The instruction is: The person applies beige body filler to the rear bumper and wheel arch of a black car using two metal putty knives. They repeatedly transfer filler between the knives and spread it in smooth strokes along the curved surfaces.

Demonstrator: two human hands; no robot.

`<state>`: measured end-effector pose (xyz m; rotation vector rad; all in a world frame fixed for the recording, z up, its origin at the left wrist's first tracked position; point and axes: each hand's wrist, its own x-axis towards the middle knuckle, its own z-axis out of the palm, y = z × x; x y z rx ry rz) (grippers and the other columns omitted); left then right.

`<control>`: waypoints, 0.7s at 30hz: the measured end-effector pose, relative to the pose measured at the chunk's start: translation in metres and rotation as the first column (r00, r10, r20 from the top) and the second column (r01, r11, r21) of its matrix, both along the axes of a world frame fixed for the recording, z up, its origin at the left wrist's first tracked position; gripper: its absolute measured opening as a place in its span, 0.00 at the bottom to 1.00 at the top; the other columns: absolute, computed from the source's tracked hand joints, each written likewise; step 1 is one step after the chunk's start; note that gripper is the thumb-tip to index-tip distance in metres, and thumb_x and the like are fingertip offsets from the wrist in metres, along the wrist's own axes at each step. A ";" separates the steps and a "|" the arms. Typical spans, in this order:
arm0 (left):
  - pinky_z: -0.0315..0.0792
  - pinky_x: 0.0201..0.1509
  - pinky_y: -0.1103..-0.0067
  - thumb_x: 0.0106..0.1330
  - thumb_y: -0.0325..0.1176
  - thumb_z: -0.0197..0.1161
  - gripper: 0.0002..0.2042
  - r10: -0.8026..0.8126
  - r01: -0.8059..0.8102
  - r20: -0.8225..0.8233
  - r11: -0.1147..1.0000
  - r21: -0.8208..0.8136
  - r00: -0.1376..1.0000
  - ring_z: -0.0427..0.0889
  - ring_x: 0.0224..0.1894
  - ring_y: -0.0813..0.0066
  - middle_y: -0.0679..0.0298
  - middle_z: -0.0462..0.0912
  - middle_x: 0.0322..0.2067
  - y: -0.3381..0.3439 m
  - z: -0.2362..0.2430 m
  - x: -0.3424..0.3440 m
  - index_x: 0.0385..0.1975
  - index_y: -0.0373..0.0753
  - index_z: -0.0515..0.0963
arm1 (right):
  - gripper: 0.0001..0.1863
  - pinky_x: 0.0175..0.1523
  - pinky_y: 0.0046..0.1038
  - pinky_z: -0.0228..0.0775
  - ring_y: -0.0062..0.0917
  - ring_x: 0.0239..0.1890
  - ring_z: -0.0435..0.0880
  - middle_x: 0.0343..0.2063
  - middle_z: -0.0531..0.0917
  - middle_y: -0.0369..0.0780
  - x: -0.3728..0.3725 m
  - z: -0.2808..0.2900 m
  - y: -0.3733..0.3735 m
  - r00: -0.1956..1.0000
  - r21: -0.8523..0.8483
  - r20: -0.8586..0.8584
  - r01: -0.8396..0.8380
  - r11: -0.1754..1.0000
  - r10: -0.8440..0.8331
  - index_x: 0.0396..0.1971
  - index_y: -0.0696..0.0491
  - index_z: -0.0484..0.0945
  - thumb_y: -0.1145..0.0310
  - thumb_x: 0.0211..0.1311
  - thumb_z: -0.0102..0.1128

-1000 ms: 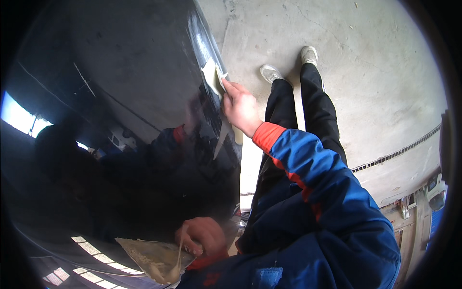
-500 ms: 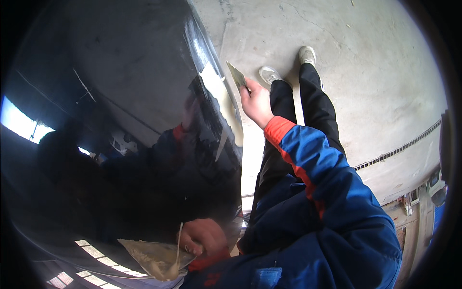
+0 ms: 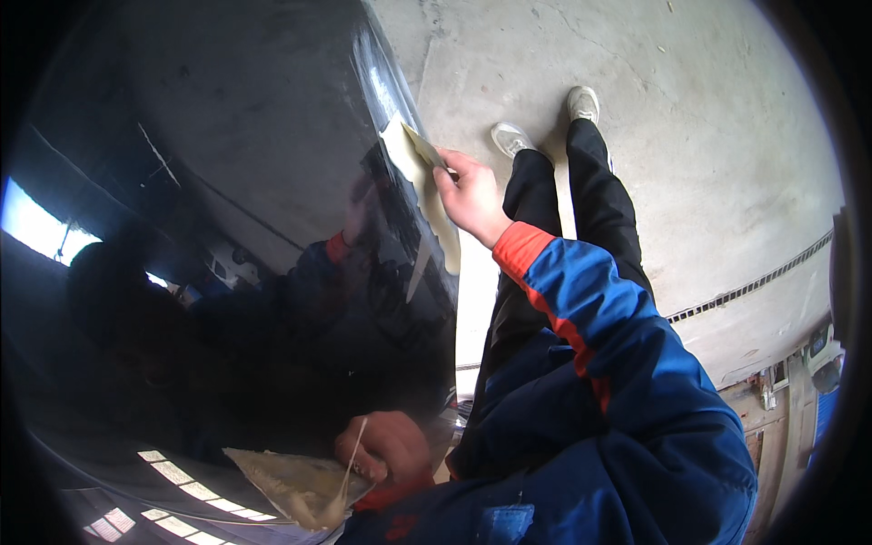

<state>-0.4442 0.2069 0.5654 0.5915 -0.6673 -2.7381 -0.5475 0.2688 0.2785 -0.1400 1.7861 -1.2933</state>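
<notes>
My right hand (image 3: 472, 193) pinches a thin, flat putty spreader (image 3: 425, 147). Its blade lies against the upper part of a cream filler patch (image 3: 429, 195), which runs along the edge of a glossy black car panel (image 3: 272, 182). Low in the view, my left hand (image 3: 389, 447) is closed at the edge of a flat, corner-shaped mixing board (image 3: 286, 481) smeared with tan filler. A thin pale strip stands up beside the left fingers; I cannot tell what it is. Part of the left grip is hidden.
The black panel fills the left side and mirrors my arm and bright windows. Pale scuffed streaks (image 3: 374, 68) mark its edge above the filler. Concrete floor (image 3: 708, 136) lies to the right, crossed by a drain grate (image 3: 754, 289). My shoes (image 3: 513, 139) stand near the panel.
My right hand has moved slightly left, bringing the spreader from beside the panel onto the filler patch. The left hand and board have barely shifted.
</notes>
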 end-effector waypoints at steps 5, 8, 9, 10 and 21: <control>0.74 0.31 0.65 0.68 0.32 0.58 0.10 -0.135 0.143 -0.062 0.979 0.146 0.989 0.82 0.28 0.54 0.50 0.82 0.29 -0.004 -0.001 -0.001 0.39 0.29 0.79 | 0.25 0.56 0.36 0.75 0.48 0.48 0.83 0.49 0.82 0.51 0.008 0.022 -0.012 0.985 0.011 -0.153 -0.077 0.997 0.078 0.57 0.56 0.78 0.77 0.57 0.55; 0.74 0.32 0.65 0.67 0.32 0.59 0.11 -0.118 0.124 -0.052 0.985 0.123 0.992 0.83 0.29 0.54 0.49 0.82 0.30 -0.003 0.001 -0.001 0.39 0.29 0.79 | 0.26 0.56 0.36 0.75 0.47 0.48 0.83 0.49 0.82 0.50 0.011 0.042 -0.012 0.971 -0.003 -0.214 -0.113 0.994 0.109 0.57 0.56 0.77 0.78 0.56 0.55; 0.74 0.32 0.64 0.67 0.33 0.59 0.11 -0.091 0.093 -0.033 0.992 0.090 0.995 0.83 0.29 0.54 0.49 0.82 0.30 -0.002 0.002 -0.001 0.39 0.30 0.79 | 0.26 0.56 0.37 0.75 0.47 0.48 0.82 0.49 0.82 0.51 0.011 0.048 -0.009 0.971 -0.037 -0.208 -0.126 0.991 0.115 0.58 0.57 0.77 0.79 0.55 0.55; 0.74 0.33 0.64 0.66 0.33 0.59 0.12 -0.095 0.098 -0.054 0.993 0.066 0.994 0.83 0.30 0.53 0.49 0.82 0.30 -0.002 0.001 -0.001 0.39 0.30 0.79 | 0.26 0.56 0.37 0.75 0.46 0.48 0.83 0.48 0.82 0.51 0.011 0.053 -0.006 0.975 -0.079 -0.190 -0.135 0.988 0.118 0.58 0.57 0.77 0.79 0.55 0.55; 0.73 0.32 0.64 0.68 0.38 0.56 0.14 -0.065 0.073 -0.051 0.980 0.183 0.997 0.81 0.27 0.52 0.49 0.82 0.28 -0.003 -0.002 -0.008 0.35 0.30 0.79 | 0.21 0.50 0.39 0.76 0.45 0.43 0.83 0.41 0.83 0.51 -0.031 0.004 -0.030 0.956 0.002 -0.292 0.017 1.000 -0.016 0.53 0.61 0.78 0.77 0.58 0.52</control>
